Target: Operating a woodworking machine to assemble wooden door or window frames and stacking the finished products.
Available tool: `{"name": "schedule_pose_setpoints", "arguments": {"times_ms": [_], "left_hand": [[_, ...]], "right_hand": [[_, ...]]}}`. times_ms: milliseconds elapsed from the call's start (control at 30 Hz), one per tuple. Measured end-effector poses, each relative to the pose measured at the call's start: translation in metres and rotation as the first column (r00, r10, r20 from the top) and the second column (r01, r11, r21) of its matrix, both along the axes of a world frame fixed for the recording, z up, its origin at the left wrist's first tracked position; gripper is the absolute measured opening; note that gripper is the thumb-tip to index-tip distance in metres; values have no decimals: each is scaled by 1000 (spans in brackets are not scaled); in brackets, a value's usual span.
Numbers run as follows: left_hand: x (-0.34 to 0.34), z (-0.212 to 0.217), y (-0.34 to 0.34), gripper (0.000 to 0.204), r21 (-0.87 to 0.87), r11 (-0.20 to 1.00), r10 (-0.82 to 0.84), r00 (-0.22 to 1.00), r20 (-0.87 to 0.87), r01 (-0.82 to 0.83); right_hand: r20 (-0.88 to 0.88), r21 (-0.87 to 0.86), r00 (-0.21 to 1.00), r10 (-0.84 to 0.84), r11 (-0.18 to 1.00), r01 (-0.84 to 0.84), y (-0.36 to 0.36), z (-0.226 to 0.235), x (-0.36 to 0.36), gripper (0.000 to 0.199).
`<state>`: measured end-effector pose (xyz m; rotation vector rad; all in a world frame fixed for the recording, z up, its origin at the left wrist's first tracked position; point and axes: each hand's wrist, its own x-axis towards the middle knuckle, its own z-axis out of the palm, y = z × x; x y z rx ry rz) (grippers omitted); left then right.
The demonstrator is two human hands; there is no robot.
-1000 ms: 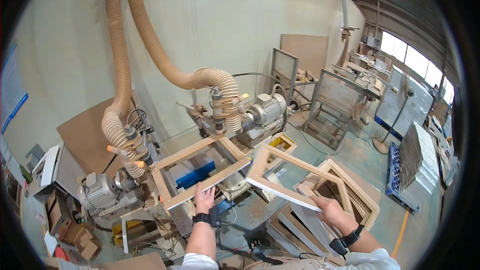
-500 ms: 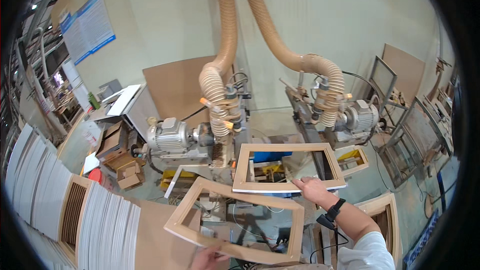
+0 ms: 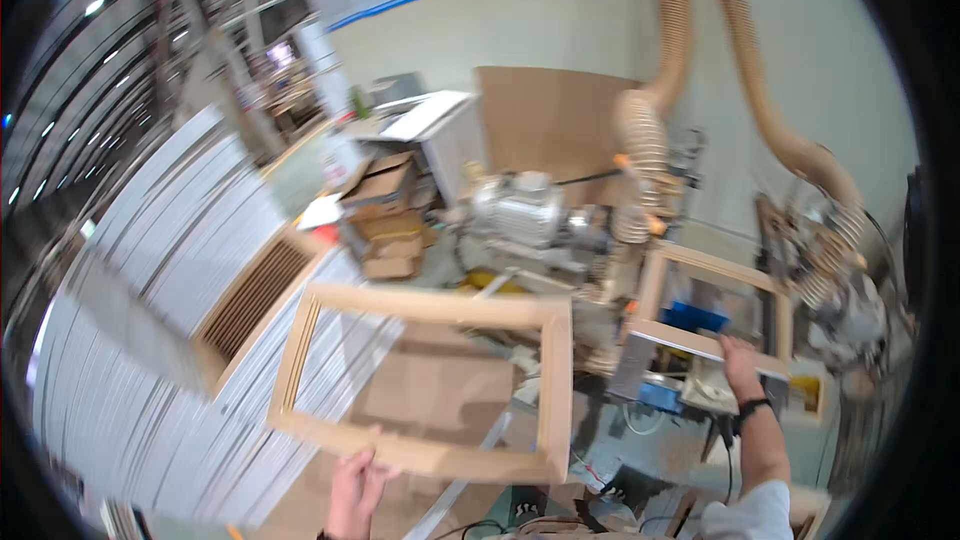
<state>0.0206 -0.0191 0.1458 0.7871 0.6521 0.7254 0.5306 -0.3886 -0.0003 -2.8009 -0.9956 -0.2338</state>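
My left hand [image 3: 355,490] grips the near rail of a rectangular wooden frame [image 3: 470,461], an open-centred one with pale bare wood. Fingertips show on top of the rail; the thumb's place is hard to make out. The frame hangs in the air, partly over white-edged stacked panels. Farther right, my right hand [image 3: 740,365] is closed on the near rail of a second, similar wooden frame [image 3: 680,338], which lies at the machine, with a blue thing [image 3: 694,317] showing through its opening. A dark band is on my right wrist.
Tall stacks of white-edged panels [image 3: 170,230] stand at left, with a slatted wooden panel [image 3: 255,295] among them. Beyond are cardboard boxes [image 3: 385,185], a grey motor [image 3: 520,208] and ribbed dust hoses [image 3: 672,20]. A brown board [image 3: 550,120] leans on the wall.
The view has swung left. My left hand has carried its frame left, apart from the other frame and toward the stacks. My right hand stays on the second frame.
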Motion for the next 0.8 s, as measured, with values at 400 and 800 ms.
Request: {"name": "schedule_pose_setpoints", "arguments": {"times_ms": [400, 800], "left_hand": [[3, 5, 165, 23, 14, 847, 468, 759, 453, -531], [41, -13, 260, 48, 78, 499, 839, 504, 204, -863]], "right_hand": [[-18, 118, 984, -175, 977, 176, 2, 17, -112, 85], [-70, 194, 623, -779, 602, 774, -226, 47, -302, 81]]}}
